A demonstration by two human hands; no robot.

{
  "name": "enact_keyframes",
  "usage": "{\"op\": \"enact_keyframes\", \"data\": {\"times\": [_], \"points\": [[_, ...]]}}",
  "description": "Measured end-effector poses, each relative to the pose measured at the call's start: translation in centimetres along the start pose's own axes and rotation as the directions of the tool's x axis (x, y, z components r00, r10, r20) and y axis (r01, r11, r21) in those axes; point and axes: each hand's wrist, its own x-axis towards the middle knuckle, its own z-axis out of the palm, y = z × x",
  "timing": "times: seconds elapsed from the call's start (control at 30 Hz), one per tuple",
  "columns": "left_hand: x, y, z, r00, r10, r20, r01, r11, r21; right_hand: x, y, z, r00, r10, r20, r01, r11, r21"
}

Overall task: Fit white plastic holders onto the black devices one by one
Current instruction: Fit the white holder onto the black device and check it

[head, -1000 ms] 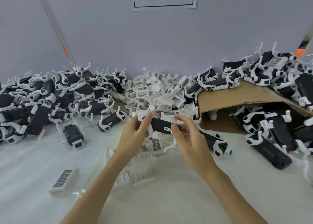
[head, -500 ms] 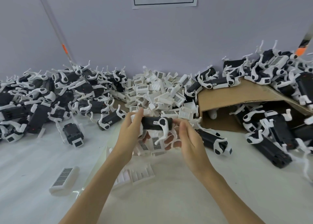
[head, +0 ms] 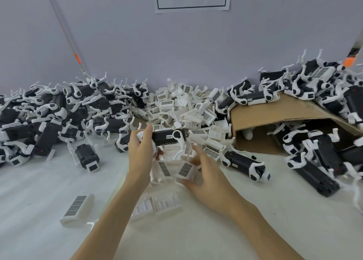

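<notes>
Progress looked partial: my left hand [head: 140, 151] gripped a black device [head: 167, 137] above the desk [head: 39, 181], while my right hand [head: 202, 179] pinched a white holder [head: 185, 170] from the loose pile [head: 186, 106]. Many devices remained heaped on both sides.

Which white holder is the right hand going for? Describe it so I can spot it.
Start at the brown cardboard box on the right, then move left to the person's right hand. Its fingers pinch a small white plastic holder below the black device held by the left hand. Its barcode-like label faces up.
</notes>
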Motion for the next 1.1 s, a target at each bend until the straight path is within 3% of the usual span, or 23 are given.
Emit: {"op": "enact_keyframes", "data": {"times": [0.13,0.3,0.4,0.5,0.7,0.9,1.1], "points": [[0.2,0.1,0.0,0.999,0.003,-0.035,-0.005,0.998,-0.058,0.4,0.2,-1.3,0.984,0.014,-0.18,0.015,0.987,0.16],[0.4,0.4,-0.4,1.0,-0.015,-0.024,0.012,0.99,-0.14,0.7,0.5,-2.3,0.965,0.068,-0.254,-0.003,0.968,0.25],[0.7,0.8,-1.0,0.979,0.019,0.203,0.002,0.995,-0.102,0.8,0.4,-2.6,0.933,0.104,-0.344,-0.006,0.962,0.273],[0.2,0.8,-1.1,0.848,0.034,0.529,-0.066,0.997,0.042,0.9,0.2,-2.9,0.885,0.127,-0.448,0.028,0.946,0.322],[-2.3,0.4,0.3,0.694,0.165,0.701,-0.308,0.948,0.081,0.6,-0.3,-2.8,0.861,0.097,-0.499,0.069,0.95,0.304],[-2.6,0.2,0.9,0.717,0.135,0.684,-0.345,0.921,0.179,0.7,-0.1,-2.6,0.851,0.1,-0.515,0.049,0.962,0.269],[-2.4,-0.6,0.9,0.766,0.065,0.64,-0.308,0.911,0.276,0.9,0.2,-2.9,0.839,0.222,-0.497,0.064,0.867,0.495]]}}
